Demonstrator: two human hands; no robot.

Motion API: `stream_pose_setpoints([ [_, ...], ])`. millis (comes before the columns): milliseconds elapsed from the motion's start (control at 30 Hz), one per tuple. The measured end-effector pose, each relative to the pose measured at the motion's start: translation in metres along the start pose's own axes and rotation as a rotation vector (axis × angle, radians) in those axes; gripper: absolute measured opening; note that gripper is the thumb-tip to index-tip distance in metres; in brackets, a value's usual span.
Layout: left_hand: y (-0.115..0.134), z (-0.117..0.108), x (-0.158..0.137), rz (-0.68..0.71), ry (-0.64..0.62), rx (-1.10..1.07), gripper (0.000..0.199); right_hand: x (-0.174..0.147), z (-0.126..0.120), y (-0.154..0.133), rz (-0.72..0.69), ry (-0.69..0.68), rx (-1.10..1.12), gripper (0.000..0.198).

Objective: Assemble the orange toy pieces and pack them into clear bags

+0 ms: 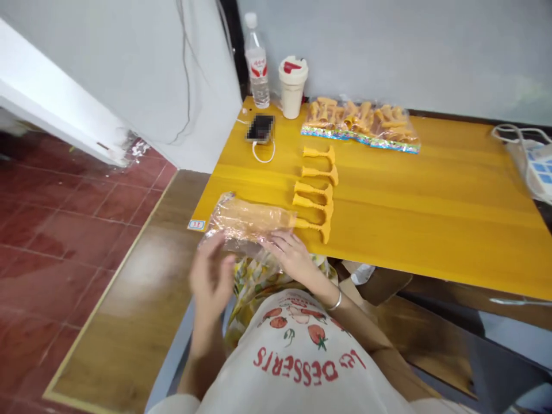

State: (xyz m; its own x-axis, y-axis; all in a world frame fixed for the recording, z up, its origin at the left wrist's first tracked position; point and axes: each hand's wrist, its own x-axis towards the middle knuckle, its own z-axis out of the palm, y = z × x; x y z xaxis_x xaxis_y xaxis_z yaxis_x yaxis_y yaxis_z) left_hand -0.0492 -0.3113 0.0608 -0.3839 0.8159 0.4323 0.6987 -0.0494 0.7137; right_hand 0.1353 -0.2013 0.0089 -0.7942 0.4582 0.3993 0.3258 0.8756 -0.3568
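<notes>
A clear plastic bag [254,221] with orange pieces inside lies along the table's front left edge. My right hand [293,256], with a bracelet on the wrist, has its fingers on the bag's near edge and holds it there. Just off the bag's left end, my left hand [211,282] is raised, thumb and fingers apart, slightly blurred and holding nothing. One orange T-shaped plastic piece, like a small hammer [324,231], has its ridged handle pointing at the bag's right end. Several more such orange pieces [321,172] are lined up behind it, handles to the left.
Bags of orange pieces [360,123] with colourful strips lie at the back. Left of them stand a white lidded cup [293,89], a water bottle [259,75] and a phone [261,127] with a cable. A power strip [541,167] is at far right, a number label [197,225] at left.
</notes>
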Motion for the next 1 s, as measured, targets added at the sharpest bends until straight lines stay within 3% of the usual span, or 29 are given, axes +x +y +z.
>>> stream_pose_setpoints([
  [67, 0.003, 0.028, -0.001, 0.089, -0.268, -0.008, 0.073, 0.006, 0.003, -0.005, 0.011, -0.076, 0.038, 0.049],
  [200, -0.008, 0.061, 0.007, 0.089, -0.396, 0.062, 0.092, 0.016, 0.008, -0.012, 0.002, -0.136, 0.108, 0.059],
  [433, -0.008, 0.063, 0.016, 0.092, -0.358, 0.201, 0.055, 0.029, 0.021, -0.012, -0.019, -0.198, 0.080, 0.057],
  [600, 0.002, 0.048, 0.027, 0.133, -0.131, 0.051, 0.066, 0.033, 0.023, -0.010, 0.065, -0.119, 0.052, 0.050],
  [667, 0.003, 0.046, 0.032, 0.146, -0.104, 0.030, 0.068, 0.031, 0.015, -0.011, 0.065, -0.099, 0.064, 0.048],
  [800, -0.006, 0.055, 0.038, 0.195, -0.173, 0.042, 0.064, 0.009, -0.021, -0.009, 0.028, -0.044, 0.101, 0.033],
  [867, -0.010, 0.061, 0.040, 0.199, -0.182, 0.043, 0.059, -0.009, -0.041, -0.001, 0.100, 0.061, 0.093, 0.032],
  [1000, -0.007, 0.066, 0.046, 0.244, -0.184, 0.018, 0.037, -0.047, -0.064, 0.028, 0.390, 0.242, -0.091, 0.032],
])
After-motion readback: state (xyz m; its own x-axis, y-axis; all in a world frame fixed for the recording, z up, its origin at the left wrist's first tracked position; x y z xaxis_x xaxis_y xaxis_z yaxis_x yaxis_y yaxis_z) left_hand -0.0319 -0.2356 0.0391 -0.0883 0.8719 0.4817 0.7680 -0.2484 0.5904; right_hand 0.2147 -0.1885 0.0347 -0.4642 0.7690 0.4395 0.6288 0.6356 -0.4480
